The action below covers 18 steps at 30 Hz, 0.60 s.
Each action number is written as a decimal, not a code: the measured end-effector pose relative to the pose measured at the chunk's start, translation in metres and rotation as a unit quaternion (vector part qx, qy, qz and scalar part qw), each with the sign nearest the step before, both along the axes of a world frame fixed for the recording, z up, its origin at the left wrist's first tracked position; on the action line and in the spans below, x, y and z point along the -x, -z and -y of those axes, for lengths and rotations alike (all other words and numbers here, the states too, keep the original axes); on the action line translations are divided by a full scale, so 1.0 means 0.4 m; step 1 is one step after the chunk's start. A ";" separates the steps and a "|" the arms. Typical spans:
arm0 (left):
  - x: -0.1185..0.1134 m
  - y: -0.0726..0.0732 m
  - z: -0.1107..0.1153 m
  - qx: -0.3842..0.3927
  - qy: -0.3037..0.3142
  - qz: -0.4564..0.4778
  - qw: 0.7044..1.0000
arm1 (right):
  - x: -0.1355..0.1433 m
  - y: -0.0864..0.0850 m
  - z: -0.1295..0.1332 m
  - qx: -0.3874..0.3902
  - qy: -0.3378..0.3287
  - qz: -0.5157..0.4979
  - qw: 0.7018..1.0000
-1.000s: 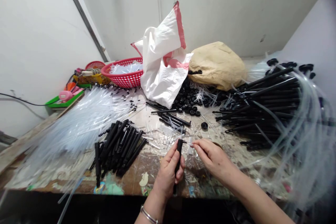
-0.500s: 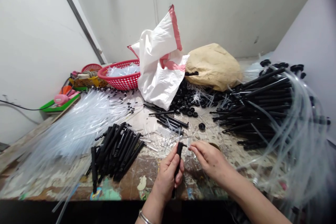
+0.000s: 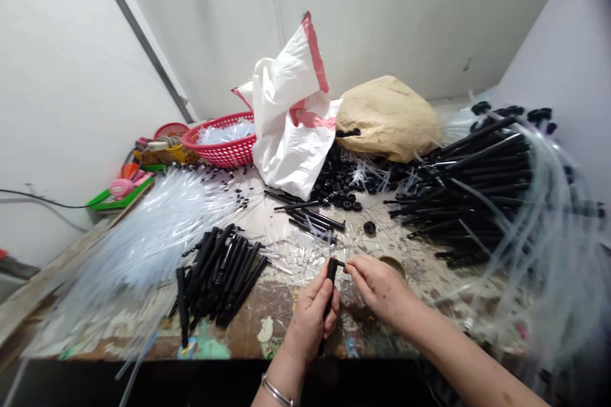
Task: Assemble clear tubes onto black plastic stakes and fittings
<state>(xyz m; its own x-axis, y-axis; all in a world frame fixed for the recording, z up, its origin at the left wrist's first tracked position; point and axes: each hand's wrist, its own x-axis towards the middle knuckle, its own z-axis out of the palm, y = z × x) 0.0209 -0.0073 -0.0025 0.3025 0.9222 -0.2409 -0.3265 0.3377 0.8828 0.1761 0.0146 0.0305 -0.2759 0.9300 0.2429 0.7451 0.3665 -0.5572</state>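
My left hand point(image 3: 317, 308) is wrapped round a black plastic tube point(image 3: 332, 270), held nearly upright above the front of the table. From the tube's top a thin black side nozzle point(image 3: 340, 263) sticks out to the right. The closed fingertips of my right hand point(image 3: 375, 280) pinch at the end of that nozzle; whatever small piece they hold is mostly hidden. To the left lies a pile of similar black tubes point(image 3: 219, 276). Short clear tubing pieces point(image 3: 300, 257) are scattered behind my hands, near a few loose black tubes point(image 3: 310, 219).
Long clear tubes point(image 3: 143, 229) cover the left side. Black tubes with clear hoses point(image 3: 482, 184) are heaped at right. A red basket point(image 3: 224, 151), a white sack point(image 3: 291, 133) and a tan bag point(image 3: 389, 117) stand behind black caps point(image 3: 356, 206). A round tin point(image 3: 394, 264) sits beside my right wrist.
The fingers of my right hand have stayed at the nozzle; the clear bit seen there earlier no longer shows. The view has shifted slightly. My left hand still grips the black tube.
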 end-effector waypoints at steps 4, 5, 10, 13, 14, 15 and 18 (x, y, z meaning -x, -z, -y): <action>-0.016 0.006 0.020 -0.051 -0.052 -0.051 0.996 | 0.003 0.004 -0.001 0.017 -0.016 -0.062 0.998; -0.016 0.008 0.025 -0.070 -0.069 -0.061 0.993 | 0.002 0.004 0.000 0.020 -0.020 -0.082 0.996; 0.053 -0.025 0.020 -0.103 -0.190 -0.123 0.969 | -0.023 0.000 0.008 -0.016 0.019 -0.139 0.990; 0.162 -0.083 -0.014 -0.128 -0.312 -0.193 0.922 | -0.038 -0.008 0.028 -0.034 -0.010 -0.146 0.989; 0.206 -0.102 -0.029 -0.132 -0.346 -0.222 0.902 | -0.041 -0.011 0.038 -0.035 -0.027 -0.147 0.988; 0.251 -0.120 -0.046 -0.135 -0.373 -0.262 0.880 | -0.042 -0.015 0.050 -0.033 -0.041 -0.147 0.988; 0.379 -0.151 -0.103 -0.162 -0.391 -0.421 0.802 | -0.042 -0.029 0.085 -0.023 -0.054 -0.144 0.988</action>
<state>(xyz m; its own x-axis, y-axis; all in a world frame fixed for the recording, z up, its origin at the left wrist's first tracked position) -0.1308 0.0337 0.0578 -0.5434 0.8060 0.2346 0.4316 0.0285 0.9016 0.1931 -0.0195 0.0419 -0.2866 0.8846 0.3678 0.5123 0.4659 -0.7214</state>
